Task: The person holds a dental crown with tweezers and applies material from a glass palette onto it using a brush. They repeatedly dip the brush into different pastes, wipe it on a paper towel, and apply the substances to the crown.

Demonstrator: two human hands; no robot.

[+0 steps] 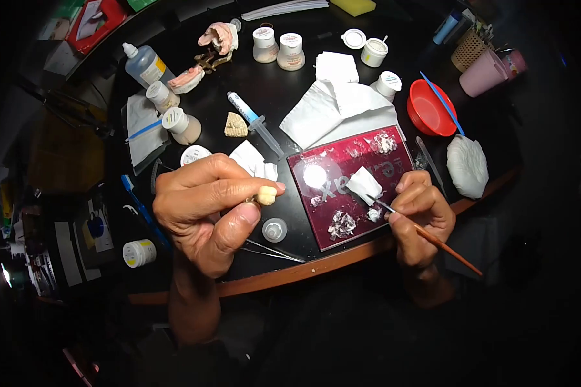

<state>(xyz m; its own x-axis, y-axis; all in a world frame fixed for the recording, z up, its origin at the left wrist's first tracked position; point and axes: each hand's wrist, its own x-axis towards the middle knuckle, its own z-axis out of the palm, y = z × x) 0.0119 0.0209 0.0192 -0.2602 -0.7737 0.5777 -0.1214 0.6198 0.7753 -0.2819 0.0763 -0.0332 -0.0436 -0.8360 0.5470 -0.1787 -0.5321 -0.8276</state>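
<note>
Between the thumb and index finger of my left hand (pixel 206 209) is a small cream-coloured dental crown (pixel 266 196), with a bit of metal showing below it. My right hand (pixel 423 216) pinches a thin brush (pixel 447 247) with a wooden handle. The brush's dark tip meets a folded white tissue (pixel 364 183) lying on a dark red glossy plate (pixel 316 227). Crumpled white scraps (pixel 342 225) lie on the plate too. Beneath my left hand are metal tweezers (pixel 274 252) and a small clear cup (pixel 274 229).
A red bowl (pixel 425 118) with a blue stick across it stands right of white tissues (pixel 313 116). A syringe (pixel 255 122), several jars (pixel 291 53), a squeeze bottle (pixel 143 64) and a dental model (pixel 221 37) stand farther back. The table's wooden edge (pixel 316 266) runs in front.
</note>
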